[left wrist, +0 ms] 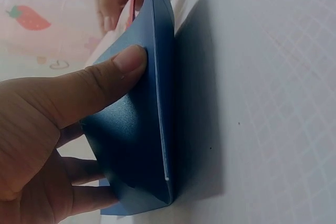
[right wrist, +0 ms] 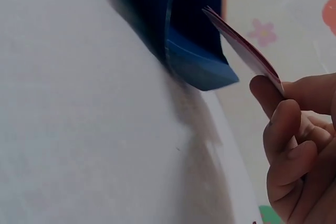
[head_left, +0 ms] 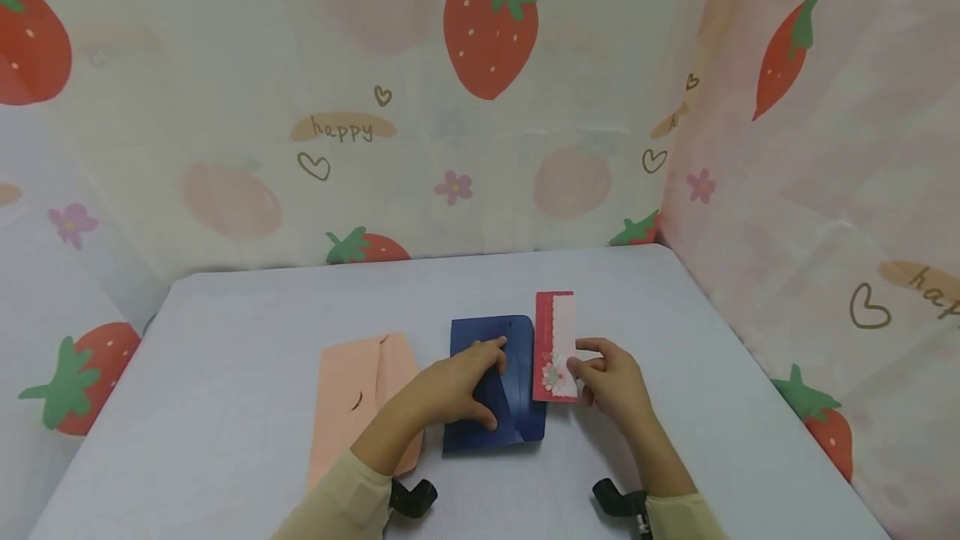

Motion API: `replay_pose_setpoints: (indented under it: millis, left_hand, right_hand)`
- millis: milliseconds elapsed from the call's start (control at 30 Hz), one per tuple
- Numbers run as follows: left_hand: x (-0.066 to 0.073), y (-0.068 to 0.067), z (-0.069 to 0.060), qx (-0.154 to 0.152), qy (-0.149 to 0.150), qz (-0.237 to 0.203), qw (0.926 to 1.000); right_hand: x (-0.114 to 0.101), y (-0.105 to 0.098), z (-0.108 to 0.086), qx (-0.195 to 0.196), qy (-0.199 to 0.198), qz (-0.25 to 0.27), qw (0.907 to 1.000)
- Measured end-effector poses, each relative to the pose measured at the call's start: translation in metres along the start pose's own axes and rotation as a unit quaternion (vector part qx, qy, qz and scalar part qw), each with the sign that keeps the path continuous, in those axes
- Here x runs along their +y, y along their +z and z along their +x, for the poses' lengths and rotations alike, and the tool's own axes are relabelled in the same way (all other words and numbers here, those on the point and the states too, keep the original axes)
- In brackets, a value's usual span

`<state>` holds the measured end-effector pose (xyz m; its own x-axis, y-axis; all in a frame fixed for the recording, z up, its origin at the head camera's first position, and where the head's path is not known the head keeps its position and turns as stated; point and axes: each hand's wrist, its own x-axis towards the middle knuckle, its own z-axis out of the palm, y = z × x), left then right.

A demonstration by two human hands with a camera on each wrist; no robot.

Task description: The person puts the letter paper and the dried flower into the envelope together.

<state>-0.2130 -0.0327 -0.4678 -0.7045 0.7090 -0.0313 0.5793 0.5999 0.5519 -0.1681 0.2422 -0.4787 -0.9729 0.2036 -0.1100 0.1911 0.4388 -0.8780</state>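
My left hand is spread over a dark blue envelope, its thumb lying on the front panel and its fingers at the flap side. The left wrist view shows the thumb extended against the blue envelope. A red and pink card with a flower print is pinched at its right edge by my right hand, upright beside the envelope's right side. In the right wrist view, the card points edge-on toward the open mouth of the envelope.
A peach envelope lies on the white table to the left, partly under my left forearm. Strawberry-patterned cloth hangs behind the table and along its sides.
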Motion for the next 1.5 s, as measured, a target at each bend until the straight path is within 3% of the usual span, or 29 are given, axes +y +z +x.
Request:
replay_pose_setpoints:
  millis: [233,600,1067,1500]
  left_hand:
    - [-0.001,0.0,0.001,0.0,0.0,-0.001,1.0]
    - [0.002,-0.002,0.0,-0.001,-0.003,0.005,1.0]
    - [0.002,-0.002,0.0,0.003,-0.01,0.01,0.9999]
    - [0.001,-0.001,0.0,0.001,-0.007,0.016,0.9998]
  right_hand:
    - [-0.003,0.016,-0.004,-0.018,-0.027,-0.004,0.9994]
    - [-0.002,0.028,-0.006,-0.039,-0.015,0.002,0.9991]
    - [-0.006,0.029,-0.011,-0.06,-0.008,-0.022,0.9979]
    - [-0.009,0.026,-0.014,-0.101,-0.003,-0.003,0.9948]
